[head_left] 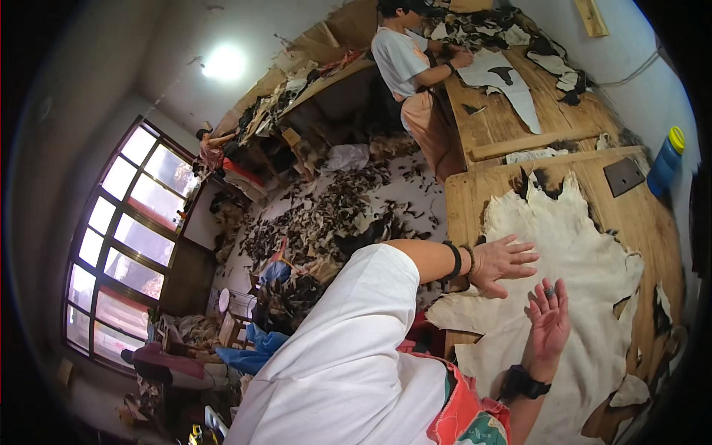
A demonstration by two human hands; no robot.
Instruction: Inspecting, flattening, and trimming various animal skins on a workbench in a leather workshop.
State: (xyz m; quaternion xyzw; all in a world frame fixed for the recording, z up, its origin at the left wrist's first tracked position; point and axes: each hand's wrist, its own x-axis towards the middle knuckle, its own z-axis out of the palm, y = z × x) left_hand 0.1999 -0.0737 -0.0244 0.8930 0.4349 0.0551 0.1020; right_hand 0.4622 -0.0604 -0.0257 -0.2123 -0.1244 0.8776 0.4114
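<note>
A large pale hide [556, 230] with ragged edges and dark fur at its far end lies spread over a wooden table [630, 167]. Above its left part, my left hand [504, 265] is held palm down with the fingers spread; whether it touches the hide I cannot tell. My right hand [549, 322] is turned palm up over the middle of the hide, fingers a little curled and nothing in them. A ring shows on one of its fingers, and a dark watch [525, 383] sits on that wrist.
A flat dark rectangular piece [624, 177] and a blue bottle with a yellow lid [666, 162] stand at the far right. Beyond, a co-worker [404, 70] handles a white hide [500, 78] on another table. Fur scraps [326, 215] cover the floor; another person [215, 148] is farther left.
</note>
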